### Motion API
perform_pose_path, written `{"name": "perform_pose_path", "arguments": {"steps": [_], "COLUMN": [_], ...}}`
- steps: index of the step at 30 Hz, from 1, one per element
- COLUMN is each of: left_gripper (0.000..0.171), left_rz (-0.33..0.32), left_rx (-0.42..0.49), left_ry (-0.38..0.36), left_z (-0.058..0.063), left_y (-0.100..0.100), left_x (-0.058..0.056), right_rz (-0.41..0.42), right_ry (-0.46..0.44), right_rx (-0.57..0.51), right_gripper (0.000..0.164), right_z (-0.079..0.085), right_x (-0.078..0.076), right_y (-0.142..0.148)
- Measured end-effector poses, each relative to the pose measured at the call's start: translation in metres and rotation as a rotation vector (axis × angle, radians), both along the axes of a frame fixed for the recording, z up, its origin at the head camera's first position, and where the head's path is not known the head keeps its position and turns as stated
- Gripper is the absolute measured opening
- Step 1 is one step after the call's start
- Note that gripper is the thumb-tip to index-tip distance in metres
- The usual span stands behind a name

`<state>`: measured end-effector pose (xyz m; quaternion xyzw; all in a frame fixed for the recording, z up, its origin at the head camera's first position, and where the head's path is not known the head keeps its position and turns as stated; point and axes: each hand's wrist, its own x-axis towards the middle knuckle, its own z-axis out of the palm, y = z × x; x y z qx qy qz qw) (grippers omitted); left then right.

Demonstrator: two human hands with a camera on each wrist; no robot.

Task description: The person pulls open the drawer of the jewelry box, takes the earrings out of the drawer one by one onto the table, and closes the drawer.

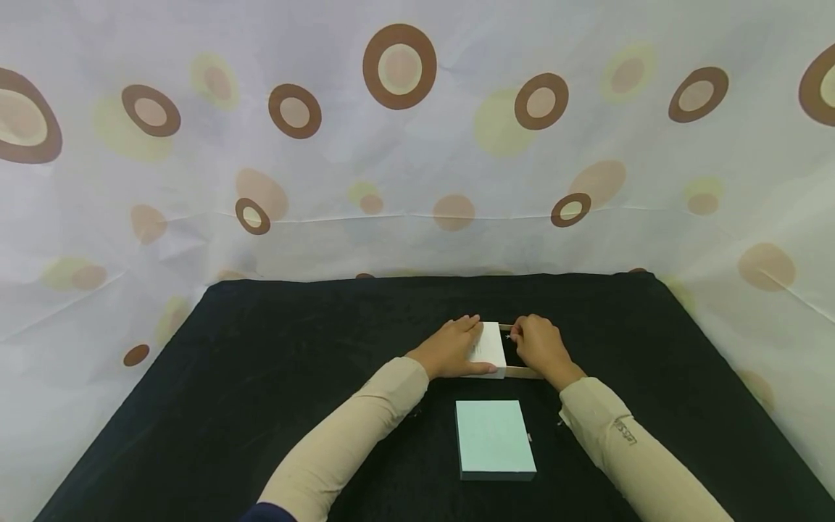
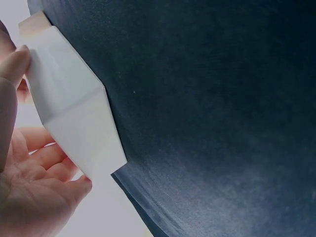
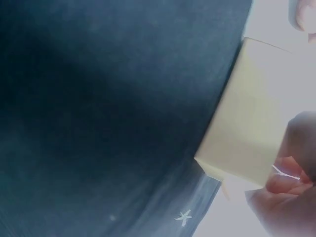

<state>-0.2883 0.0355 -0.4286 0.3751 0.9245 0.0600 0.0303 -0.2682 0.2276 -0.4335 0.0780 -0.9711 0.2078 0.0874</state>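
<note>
A white sliding box lies on the black cloth, its inner tray drawn out to the right, with pale tan walls and a dark inside. My left hand grips the white outer part, fingers over the top and thumb along the near edge. In the left wrist view, the fingers and thumb hold the white box by its side. My right hand is over the tray with curled fingers. Between them, a thin pale strand shows in the right wrist view; its kind is unclear.
Nearer the body lies a mint-green box with a small tab on its right side. A small star-shaped piece lies on the black cloth. A patterned curtain hangs behind the table.
</note>
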Motion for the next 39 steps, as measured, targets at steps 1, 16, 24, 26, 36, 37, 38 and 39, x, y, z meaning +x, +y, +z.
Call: {"name": "perform_pose_path", "arguments": {"steps": [1, 16, 24, 26, 36, 37, 38, 39], "left_gripper": [0.088, 0.089, 0.088, 0.088, 0.088, 0.088, 0.088, 0.088], "left_rz": [0.0, 0.001, 0.004, 0.004, 0.006, 0.005, 0.004, 0.004], "left_rx": [-0.001, -0.011, -0.005, -0.005, -0.005, -0.005, -0.004, -0.005], "left_ry": [0.001, 0.009, 0.009, 0.009, 0.009, 0.008, 0.008, 0.007], "left_z": [-0.0001, -0.0016, -0.0006, -0.0003, -0.0014, -0.0016, -0.0016, -0.0015], "left_y": [-0.0001, 0.0004, 0.001, 0.0011, 0.0012, 0.0012, 0.0012, 0.0012], "left_x": [0.0, -0.0009, -0.0001, 0.0003, -0.0004, -0.0004, -0.0004, -0.0004], "right_rz": [-0.001, -0.007, -0.011, -0.008, -0.002, -0.002, -0.002, -0.003], "right_ry": [0.002, -0.012, -0.023, -0.017, -0.004, -0.004, -0.005, -0.004], "right_rx": [0.002, -0.002, -0.005, -0.004, -0.002, -0.003, -0.005, -0.005], "right_gripper": [0.011, 0.007, 0.006, 0.006, 0.008, 0.008, 0.008, 0.008], "right_z": [0.0008, 0.0008, 0.0011, 0.0007, -0.0022, -0.0026, -0.0031, -0.0033], "right_x": [0.0001, -0.0024, -0.0024, -0.0024, -0.0033, -0.0032, -0.0032, -0.0032], "right_y": [-0.0001, 0.0022, 0.0015, 0.0013, 0.0018, 0.0019, 0.002, 0.0021]}}
